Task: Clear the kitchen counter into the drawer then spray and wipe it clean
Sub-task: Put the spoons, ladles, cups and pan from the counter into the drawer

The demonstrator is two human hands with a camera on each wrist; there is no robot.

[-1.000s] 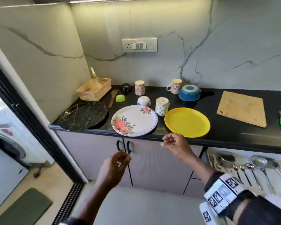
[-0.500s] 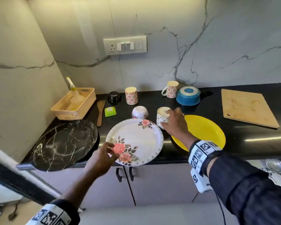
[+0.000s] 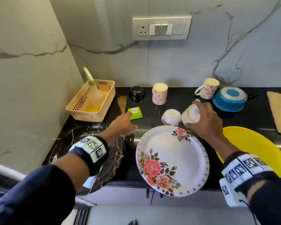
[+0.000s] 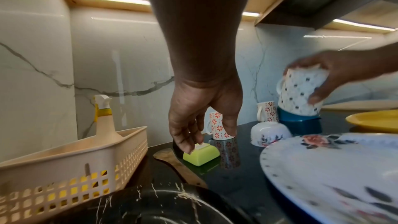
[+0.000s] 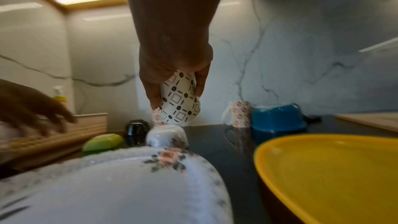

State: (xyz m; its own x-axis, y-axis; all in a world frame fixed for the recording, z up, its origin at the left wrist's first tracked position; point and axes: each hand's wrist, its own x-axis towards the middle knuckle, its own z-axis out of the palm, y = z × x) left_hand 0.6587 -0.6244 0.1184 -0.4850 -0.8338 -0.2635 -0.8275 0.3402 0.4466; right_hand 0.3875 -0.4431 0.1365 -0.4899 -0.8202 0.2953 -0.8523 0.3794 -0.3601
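My right hand (image 3: 201, 117) grips a white mug with black squares (image 3: 191, 115), lifted and tilted above the black counter (image 3: 152, 111); the right wrist view shows fingers curled round this mug (image 5: 180, 101). My left hand (image 3: 125, 120) reaches over the counter with fingers extended down onto a small green box (image 3: 135, 112); in the left wrist view its fingertips (image 4: 189, 149) touch the green box (image 4: 201, 155). A floral plate (image 3: 172, 159), a yellow plate (image 3: 256, 148), a black marbled plate (image 3: 91, 153) and an upturned floral bowl (image 3: 171, 117) lie on the counter.
A beige basket (image 3: 81, 101) with a spray bottle (image 3: 92, 88) stands at the back left. A wooden spatula (image 3: 122, 103), a black cup (image 3: 136, 93), two red-flowered mugs (image 3: 159, 94), a blue pot (image 3: 229, 101) and a wooden board (image 3: 279, 111) line the back.
My right hand closed round the patterned mug and lifted it off the counter, tilting it. My left hand moved from the floral plate's front edge to the green box.
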